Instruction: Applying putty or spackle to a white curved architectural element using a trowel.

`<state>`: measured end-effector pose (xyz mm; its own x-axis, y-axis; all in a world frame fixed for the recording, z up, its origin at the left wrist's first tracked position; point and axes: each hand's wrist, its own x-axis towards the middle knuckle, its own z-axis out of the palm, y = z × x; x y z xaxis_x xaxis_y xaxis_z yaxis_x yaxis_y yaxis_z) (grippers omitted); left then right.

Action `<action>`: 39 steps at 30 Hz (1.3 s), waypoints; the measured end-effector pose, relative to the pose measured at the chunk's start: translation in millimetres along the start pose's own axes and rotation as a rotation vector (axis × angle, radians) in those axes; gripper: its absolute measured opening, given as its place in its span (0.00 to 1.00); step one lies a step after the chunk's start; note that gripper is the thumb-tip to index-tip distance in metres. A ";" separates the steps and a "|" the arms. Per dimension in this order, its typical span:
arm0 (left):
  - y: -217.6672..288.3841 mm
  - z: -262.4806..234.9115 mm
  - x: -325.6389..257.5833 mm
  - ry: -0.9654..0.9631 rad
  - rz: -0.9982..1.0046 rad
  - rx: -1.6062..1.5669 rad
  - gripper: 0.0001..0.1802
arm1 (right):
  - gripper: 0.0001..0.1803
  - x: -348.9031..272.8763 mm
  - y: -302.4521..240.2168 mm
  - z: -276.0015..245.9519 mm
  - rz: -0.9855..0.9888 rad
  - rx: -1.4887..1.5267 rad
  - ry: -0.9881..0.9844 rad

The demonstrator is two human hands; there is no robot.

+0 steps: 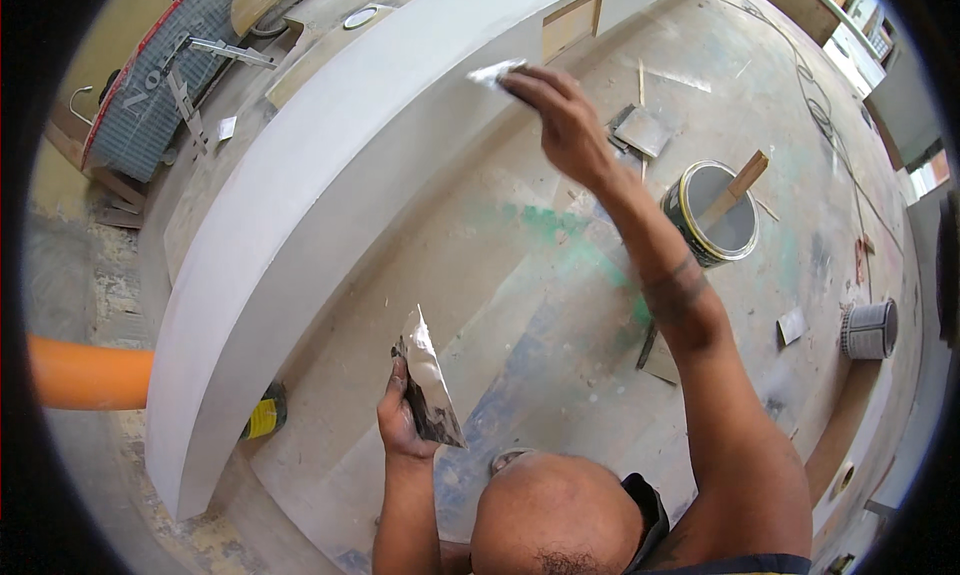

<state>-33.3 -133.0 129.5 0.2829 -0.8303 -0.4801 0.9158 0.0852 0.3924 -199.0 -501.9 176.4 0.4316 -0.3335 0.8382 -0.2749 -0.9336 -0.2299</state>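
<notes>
Two hands in shot, both busy. Nearest is the left hand [403,415], closed around the bottom of a flat metal hawk blade [428,385] that's tilted up on edge, with one blob of white filler [422,360] smeared on its upper face. Just below and right of that hand is the top of a person's head [555,515], one only.

Further out, the right hand [565,120] is stretched up and away, fingers pinched shut on a small putty knife [495,73]. The blade tip is touching the face of one long curved white panel [300,215] that sweeps from up past that hand down to the left of the left hand.

Right of the right forearm on the floor [500,275]: one open tin of grey filler [712,215] with one wooden stir stick [735,187] leaning in it. Well beyond that to the right sits one ribbed grey can [868,330]. One flat square tile piece [642,130] lies just right of the right hand.

Left of the left hand, one orange tube [88,373] pokes in from the edge, and one small yellow-labelled can [265,413] sits at the foot of the panel.
</notes>
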 end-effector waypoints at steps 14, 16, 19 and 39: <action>24.8 52.1 15.1 -0.064 0.270 0.284 0.23 | 0.36 -78.4 -94.9 0.6 0.007 0.021 -0.443; 29.1 50.1 10.4 -0.188 0.272 0.265 0.23 | 0.32 -71.3 -77.5 -2.4 0.261 0.065 -0.223; 28.7 50.3 8.5 -0.112 0.329 0.303 0.26 | 0.21 -52.3 -73.3 -14.6 0.566 0.340 0.129; -10.6 77.9 4.2 -0.311 0.631 0.772 0.17 | 0.12 -84.2 -248.4 -86.8 1.101 0.575 0.026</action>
<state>-63.9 -180.3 184.5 0.4603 -0.8719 0.1670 0.1650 0.2689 0.9489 -241.7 -230.6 205.8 0.1912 -0.9790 0.0702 -0.0609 -0.0832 -0.9947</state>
